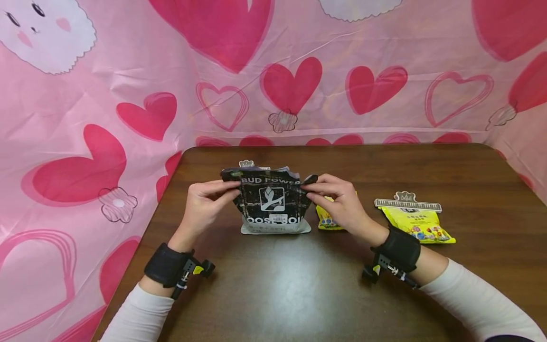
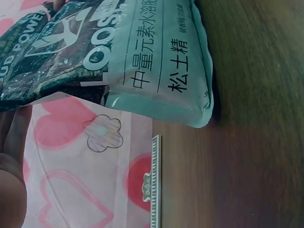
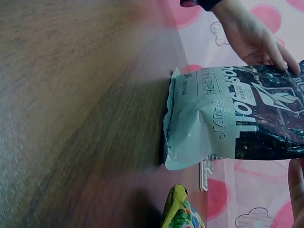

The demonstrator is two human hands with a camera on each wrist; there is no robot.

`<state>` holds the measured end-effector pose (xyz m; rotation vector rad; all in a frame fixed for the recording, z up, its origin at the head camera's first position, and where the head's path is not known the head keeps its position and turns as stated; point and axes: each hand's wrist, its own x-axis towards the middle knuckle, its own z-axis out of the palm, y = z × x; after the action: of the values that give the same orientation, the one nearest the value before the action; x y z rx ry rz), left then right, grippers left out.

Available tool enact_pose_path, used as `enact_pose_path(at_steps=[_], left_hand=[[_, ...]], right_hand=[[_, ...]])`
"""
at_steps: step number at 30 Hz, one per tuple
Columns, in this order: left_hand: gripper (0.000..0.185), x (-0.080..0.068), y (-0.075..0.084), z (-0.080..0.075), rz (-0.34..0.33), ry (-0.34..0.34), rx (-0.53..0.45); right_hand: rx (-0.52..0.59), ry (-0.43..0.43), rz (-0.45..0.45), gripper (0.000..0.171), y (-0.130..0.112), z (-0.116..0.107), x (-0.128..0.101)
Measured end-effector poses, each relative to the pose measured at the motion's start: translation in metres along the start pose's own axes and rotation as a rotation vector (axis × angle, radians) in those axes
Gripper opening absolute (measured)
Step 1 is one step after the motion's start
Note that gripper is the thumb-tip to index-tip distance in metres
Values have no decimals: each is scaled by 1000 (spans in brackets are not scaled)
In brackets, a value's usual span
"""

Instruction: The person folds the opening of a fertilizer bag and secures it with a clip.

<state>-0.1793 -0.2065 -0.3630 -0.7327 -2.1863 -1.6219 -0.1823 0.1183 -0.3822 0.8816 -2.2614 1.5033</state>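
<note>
Dark plastic soil bag with pale green bottom (image 1: 273,202), upright at mid-table, top edge pinched at both corners by left hand (image 1: 204,205) and right hand (image 1: 339,202). Mouth seemingly unsealed, no clip on. Ridged grey sealing clip (image 1: 254,165) lying behind, unused.

The near half of the tabletop (image 1: 273,294) is bare wood, so a hand could sweep across the front edge unhindered. Mid-table the upright pouch (image 1: 272,202) blocks the way, with both hands (image 1: 205,204) (image 1: 342,202) clamped at its top corners. Just right of it lies a small yellow packet (image 1: 326,219), mostly hidden behind the right hand. Farther right sits a clipped yellow bag (image 1: 416,223), with a lane between them. Behind the pouch a clip (image 2: 155,183) lies toward the far edge.
</note>
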Motion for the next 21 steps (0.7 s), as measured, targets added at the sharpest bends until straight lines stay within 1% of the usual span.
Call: enact_pose_path(at_steps=[4, 7, 10, 16, 21], left_hand=[[26, 1, 1, 2, 22, 29, 42], [28, 3, 1, 3, 42, 35, 60], [29, 4, 2, 2, 48, 26, 63], [32, 5, 5, 0, 28, 11, 89], [31, 5, 6, -1, 57, -7, 139]], right_hand=[[-18, -1, -16, 23, 0, -2, 0], [-16, -8, -24, 23, 0, -3, 0], [-15, -18, -27, 23, -1, -4, 1], [-25, -48, -25, 24, -3, -6, 1], [-48, -54, -51, 25, -2, -7, 1]])
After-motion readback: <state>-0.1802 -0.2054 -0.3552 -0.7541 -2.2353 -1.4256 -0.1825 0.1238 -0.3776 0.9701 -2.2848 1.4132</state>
